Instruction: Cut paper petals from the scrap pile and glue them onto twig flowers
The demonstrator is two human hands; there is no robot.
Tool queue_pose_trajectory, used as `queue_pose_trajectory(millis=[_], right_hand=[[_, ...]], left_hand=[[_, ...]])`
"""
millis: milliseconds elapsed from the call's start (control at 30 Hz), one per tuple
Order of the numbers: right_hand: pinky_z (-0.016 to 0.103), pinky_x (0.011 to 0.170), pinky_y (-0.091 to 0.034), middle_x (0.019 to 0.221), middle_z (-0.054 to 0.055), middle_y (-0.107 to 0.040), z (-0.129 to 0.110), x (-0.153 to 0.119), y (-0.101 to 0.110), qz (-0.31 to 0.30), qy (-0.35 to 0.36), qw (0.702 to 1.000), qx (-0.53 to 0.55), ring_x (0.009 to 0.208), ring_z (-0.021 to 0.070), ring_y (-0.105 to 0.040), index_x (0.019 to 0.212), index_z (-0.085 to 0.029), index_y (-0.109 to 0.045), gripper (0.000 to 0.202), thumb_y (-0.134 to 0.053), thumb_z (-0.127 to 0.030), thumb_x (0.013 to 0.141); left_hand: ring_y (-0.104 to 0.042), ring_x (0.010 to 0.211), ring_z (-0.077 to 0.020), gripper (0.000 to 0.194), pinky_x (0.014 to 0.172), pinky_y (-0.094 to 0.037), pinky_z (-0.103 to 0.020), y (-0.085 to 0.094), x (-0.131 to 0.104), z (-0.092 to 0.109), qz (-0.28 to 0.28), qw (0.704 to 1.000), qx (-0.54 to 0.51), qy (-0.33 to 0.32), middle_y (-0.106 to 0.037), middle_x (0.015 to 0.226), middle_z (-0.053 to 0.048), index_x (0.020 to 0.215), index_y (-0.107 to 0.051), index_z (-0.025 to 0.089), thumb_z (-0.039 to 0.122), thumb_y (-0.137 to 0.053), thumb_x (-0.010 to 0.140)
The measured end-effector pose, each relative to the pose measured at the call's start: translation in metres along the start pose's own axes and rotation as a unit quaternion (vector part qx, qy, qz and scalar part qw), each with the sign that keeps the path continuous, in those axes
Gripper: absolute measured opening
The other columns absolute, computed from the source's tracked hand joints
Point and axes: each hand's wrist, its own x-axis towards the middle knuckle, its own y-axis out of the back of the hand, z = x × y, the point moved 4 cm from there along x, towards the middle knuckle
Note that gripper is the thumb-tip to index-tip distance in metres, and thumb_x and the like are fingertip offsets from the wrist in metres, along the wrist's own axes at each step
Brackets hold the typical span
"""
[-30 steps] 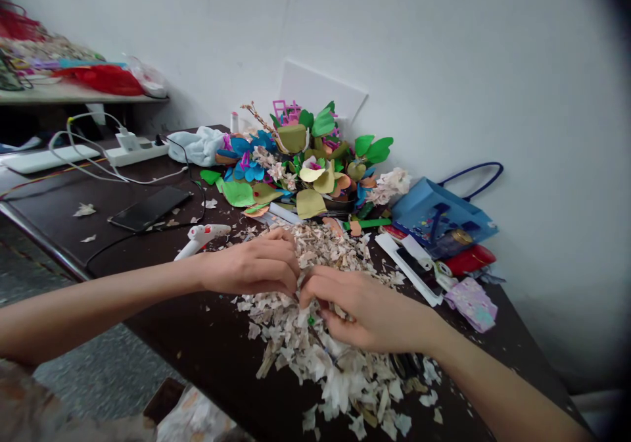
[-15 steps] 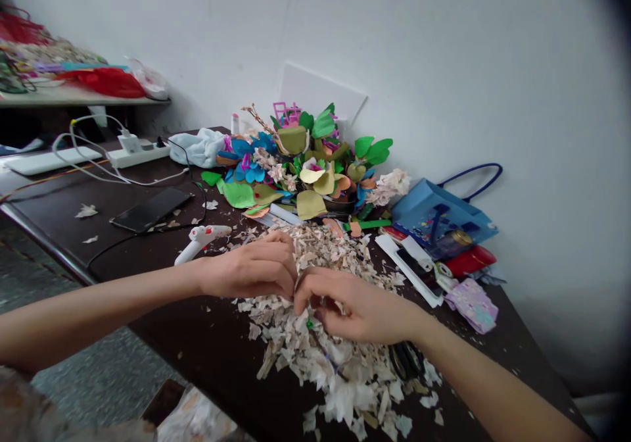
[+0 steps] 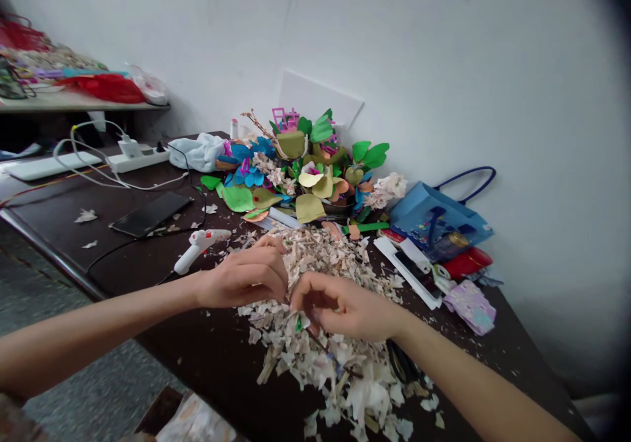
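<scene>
Over a heap of pale shell-like flakes (image 3: pixel 365 389), my two hands work close together. My left hand (image 3: pixel 246 274) is closed in a pinch, its fingertips turned inward; whatever sits between them is hidden. My right hand (image 3: pixel 345 304) is curled just right of it, thumb and fingers pinched round a thin dark stem (image 3: pixel 318 342) that slants down toward the flakes. A small green bit (image 3: pixel 298 324) shows by the right fingertips. Below my right wrist lie black handles (image 3: pixel 403 362), perhaps of scissors, partly covered. The white glue gun (image 3: pixel 192 252) rests left of my left hand.
Behind the heap stands a colourful mass of petals and leaves (image 3: pixel 310 208). A blue bag (image 3: pixel 438 215) and a white tray (image 3: pixel 411 274) are at the right. A dark phone (image 3: pixel 152 214), cables and a power strip (image 3: pixel 140 159) occupy the left side of the dark table (image 3: pixel 211 363).
My left hand has shifted slightly left and down, and its fingertips are a little farther from my right hand. The green bit has moved slightly left with my right fingertips.
</scene>
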Motion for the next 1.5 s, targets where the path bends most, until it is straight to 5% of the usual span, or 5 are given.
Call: queue_pose_trajectory(millis=[433,767,967,1267,1500], right_hand=[[0.018,0.047,-0.038,0.098,0.002,-0.054,0.032,-0.015,0.051,0.214,-0.002,0.975,0.062,0.062,0.0066,-0.053,0.104,-0.019,-0.054,0.018,-0.055,-0.021,0.086],[0.018,0.039,-0.029,0.068,-0.001,-0.060,0.066,-0.044,0.092,0.486,-0.006,0.848,0.212,0.047,0.0068,-0.048,0.076,-0.017,-0.062,0.025,-0.078,-0.031,0.063],[0.015,0.037,-0.028,0.061,-0.008,-0.052,0.097,-0.031,0.050,0.563,0.024,0.783,0.265,0.045,0.0053,-0.043,0.081,-0.023,-0.057,0.028,-0.075,-0.033,0.063],[0.019,0.042,-0.040,0.125,0.002,-0.049,0.063,0.052,-0.032,0.412,0.081,0.847,0.325,0.055,0.0043,-0.053,0.114,-0.031,-0.051,0.049,-0.074,-0.029,0.070],[0.017,0.037,-0.034,0.061,-0.007,-0.053,0.059,0.091,-0.029,0.432,0.097,0.847,0.296,0.043,0.0053,-0.043,0.074,-0.019,-0.053,0.025,-0.073,-0.034,0.071]], left_hand=[[-0.061,0.071,-0.0147,0.002,0.083,-0.048,-0.036,-0.015,-0.025,-0.004,0.128,0.985,0.017,0.112,-0.065,0.073,-0.005,0.084,-0.061,0.014,0.016,-0.061,0.085],[-0.060,0.076,-0.0146,0.009,0.069,-0.050,-0.026,-0.015,-0.034,-0.008,0.207,0.958,0.069,0.188,-0.064,0.080,-0.006,0.089,-0.067,0.017,0.012,-0.061,0.084],[-0.059,0.074,-0.0139,0.005,0.068,-0.047,-0.025,-0.010,-0.033,-0.022,0.238,0.937,0.050,0.250,-0.062,0.079,-0.004,0.082,-0.065,0.016,0.012,-0.062,0.082],[-0.058,0.076,-0.0147,0.004,0.073,-0.046,-0.028,-0.001,-0.034,-0.038,0.283,0.912,0.037,0.294,-0.061,0.078,-0.004,0.079,-0.065,0.015,0.015,-0.062,0.081],[-0.059,0.075,-0.0145,0.003,0.071,-0.047,-0.027,0.010,-0.034,-0.037,0.260,0.909,0.046,0.323,-0.062,0.078,-0.004,0.078,-0.066,0.015,0.015,-0.063,0.078]])
